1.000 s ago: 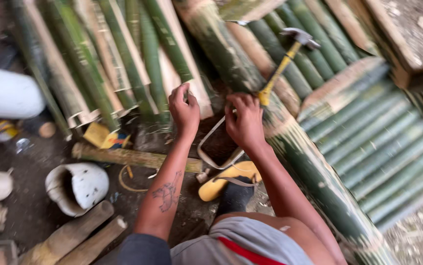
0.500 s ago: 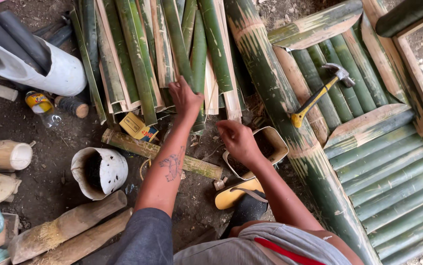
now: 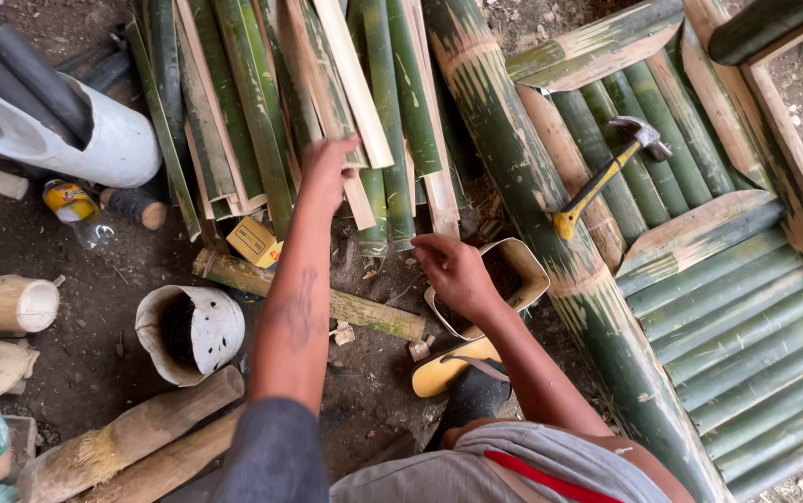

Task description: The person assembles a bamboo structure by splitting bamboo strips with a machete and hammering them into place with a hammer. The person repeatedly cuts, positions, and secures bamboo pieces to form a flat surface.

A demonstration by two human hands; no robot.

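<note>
Where the left hand (image 3: 330,166) is laid on the bundle of split slats (image 3: 262,112), its fingers are seen curled over one slat end, though a full grasp cannot be told. Slats are run lengthwise away from the hand, toward the far side. Right hand (image 3: 455,270) is held lower, loosely closed over the rim of a small tin (image 3: 513,270); whether anything is pinched cannot be told. The left hand is nearer the slats. Just right of the tin, a thick pole (image 3: 551,233) is laid diagonally. Beyond it, a hammer (image 3: 606,177) is rested on a slatted panel (image 3: 700,279). Left of the forearm, a white pot (image 3: 187,331) is stood.
</note>
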